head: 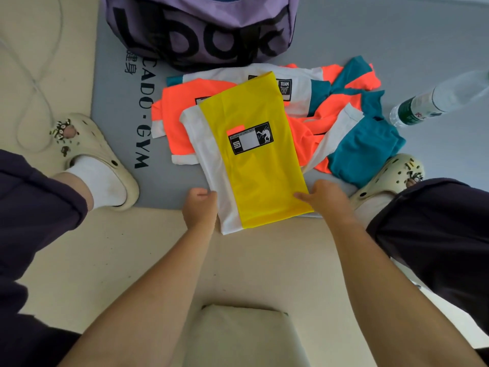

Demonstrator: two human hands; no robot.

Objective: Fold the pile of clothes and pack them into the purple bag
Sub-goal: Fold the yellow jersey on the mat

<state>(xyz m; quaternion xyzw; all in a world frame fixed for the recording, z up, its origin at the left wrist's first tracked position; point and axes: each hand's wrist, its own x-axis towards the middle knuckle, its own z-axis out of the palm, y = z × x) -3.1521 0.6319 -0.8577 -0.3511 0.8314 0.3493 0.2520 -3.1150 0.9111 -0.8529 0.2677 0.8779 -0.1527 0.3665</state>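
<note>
**Yellow garment held at its near corners, bag straight beyond**

Cream flooring fills the lower frame, with a pale cushion (238, 329) at the bottom centre and a grey gym mat (370, 35) covering the upper part.

Both forearms reach up from the bottom edge. The left hand (200, 207) has its fingers curled round the near left corner of the yellow-and-white garment (254, 165), on the white panel. The right hand (324, 198) pinches the near right corner on the yellow panel, its fingers lying over the cloth. The two hands sit about level, one at each side of the garment's near short edge.

From that edge the garment's long axis runs up the frame and leans slightly left, lying over the rest of the pile (341, 123), a jumble of orange, white and teal pieces just beyond and to the right. Past the pile, at the top centre, stands the purple bag (201, 35), touching the farthest clothes.

A cream clog (100, 154) stands at mid left, another (391, 178) at mid right against the teal cloth, and a water bottle (436, 99) lies at the right edge.

My reading: folding near edge to far edge follows the axis toward the bag.
</note>
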